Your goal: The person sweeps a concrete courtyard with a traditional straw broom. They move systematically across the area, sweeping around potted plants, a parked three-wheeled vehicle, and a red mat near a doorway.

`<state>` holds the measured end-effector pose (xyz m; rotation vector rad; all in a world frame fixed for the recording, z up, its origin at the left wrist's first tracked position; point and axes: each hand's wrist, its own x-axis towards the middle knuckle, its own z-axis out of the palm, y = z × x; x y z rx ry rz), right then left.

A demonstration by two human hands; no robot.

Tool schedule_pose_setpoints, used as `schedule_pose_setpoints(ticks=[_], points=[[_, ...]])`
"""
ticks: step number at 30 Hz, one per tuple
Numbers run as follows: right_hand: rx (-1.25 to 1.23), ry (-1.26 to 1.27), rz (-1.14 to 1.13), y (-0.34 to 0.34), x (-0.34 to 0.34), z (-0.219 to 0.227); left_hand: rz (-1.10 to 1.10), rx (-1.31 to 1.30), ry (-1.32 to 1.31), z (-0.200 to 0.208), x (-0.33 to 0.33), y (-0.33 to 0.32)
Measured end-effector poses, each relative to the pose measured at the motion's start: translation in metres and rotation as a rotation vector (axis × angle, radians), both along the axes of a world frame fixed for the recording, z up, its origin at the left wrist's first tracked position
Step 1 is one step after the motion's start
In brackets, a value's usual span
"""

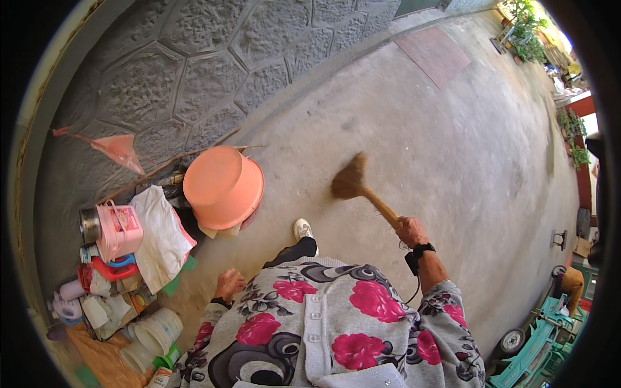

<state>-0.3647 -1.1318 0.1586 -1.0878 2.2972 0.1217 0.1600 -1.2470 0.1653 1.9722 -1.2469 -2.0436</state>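
We record a short straw hand broom with a wooden handle (362, 189) just right of the frame's centre, its brown bristle fan blurred and raised over the bare grey concrete floor (453, 142). The right hand (411, 230) is closed around the lower end of the handle; a black band sits on that wrist. The left hand (228, 284), lower left of centre, hangs with fingers loosely curled and holds nothing; it touches no object that we can see. Between the two hands we note one white shoe (302, 229) on the floor, above a grey cardigan printed with red flowers (330, 323) filling the lower middle.

Left of centre an upturned salmon-pink plastic basin (223, 186) rests against a rough grey stone-patterned wall (187, 71) that occupies the upper left. Beside it lie a crumpled white cloth (160, 236) and a pink plastic basket (118, 230). White plastic tubs (155, 331) are heaped at the lower left. At the lower right edge stands a teal metal cart with a small wheel (537, 349). Green potted plants (525, 31) line the upper right corner.
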Motion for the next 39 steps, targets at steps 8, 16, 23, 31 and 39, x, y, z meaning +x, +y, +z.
schedule_pose_setpoints(ticks=[8,16,23,31,39], points=[[-0.087,0.046,-0.102,-0.06,0.011,0.018,0.068,0.106,0.08,-0.043,-0.023,-0.061],[-0.118,-0.242,0.126,-0.14,0.014,-0.035,-0.05,-0.018,0.069,-0.02,-0.072,-0.11],[0.0,-0.972,-0.281,-0.18,-0.026,-0.094,-0.532,-0.389,-0.323,-0.004,-0.081,-0.128],[0.179,-1.986,-1.046,-0.224,-0.052,-0.083,-0.154,-0.227,-0.257,0.002,-0.153,-0.171],[0.158,-1.754,-0.811,-0.298,-0.095,-0.053,-0.171,-0.299,-0.224,-0.027,-0.135,-0.185]])
